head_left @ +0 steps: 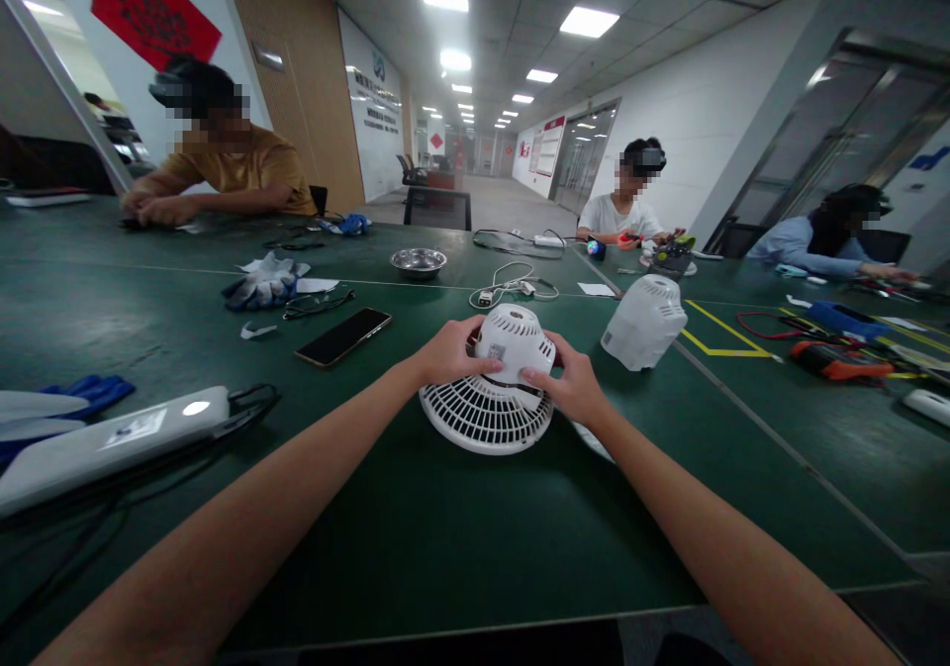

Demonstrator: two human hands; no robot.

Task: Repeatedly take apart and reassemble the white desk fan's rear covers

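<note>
A white vented motor cover of a fan sits between my two hands, above a round white fan grille lying on the green table. My left hand grips the cover from the left, thumb across its front. On the other side my right hand clasps it, thumb also on the front. A dark gap shows along the cover's lower edge. Beyond my right hand stands a white plastic housing with slots on top. Part of a white, curved piece shows beneath my right forearm.
Left of my hands lie a phone, work gloves and a white power bank-like device with a cable. A metal bowl and a coiled white cable are farther back. To the right is an orange-black multimeter. Several people sit around the table.
</note>
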